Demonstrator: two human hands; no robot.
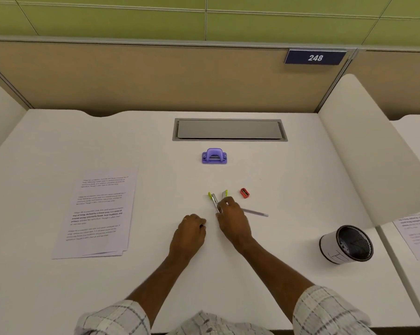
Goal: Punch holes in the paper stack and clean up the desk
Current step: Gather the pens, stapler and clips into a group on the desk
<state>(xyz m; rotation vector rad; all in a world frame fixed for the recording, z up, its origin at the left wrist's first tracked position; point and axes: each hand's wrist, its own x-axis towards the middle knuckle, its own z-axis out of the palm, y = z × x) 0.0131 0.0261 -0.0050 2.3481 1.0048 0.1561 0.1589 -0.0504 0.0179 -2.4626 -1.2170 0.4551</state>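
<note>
A purple hole punch (214,156) stands at the middle of the white desk (155,274). A stack of printed paper (97,213) lies flat at the left. Two pens with yellow-green caps (213,197) lie side by side in the centre. My right hand (232,220) rests on them with its fingers closed around their barrels. A thin grey pencil (255,212) pokes out to the right from under that hand. My left hand (189,234) sits just left of it, fingers curled, knuckles on the desk; something dark shows at its fingertips. A red sharpener (244,192) lies to the right.
A black mesh cup with a white label (347,245) stands at the right. A grey cable hatch (229,129) is set into the desk behind the punch. White side dividers (363,151) and a tan back panel enclose the desk. More printed paper (419,230) lies beyond the right divider.
</note>
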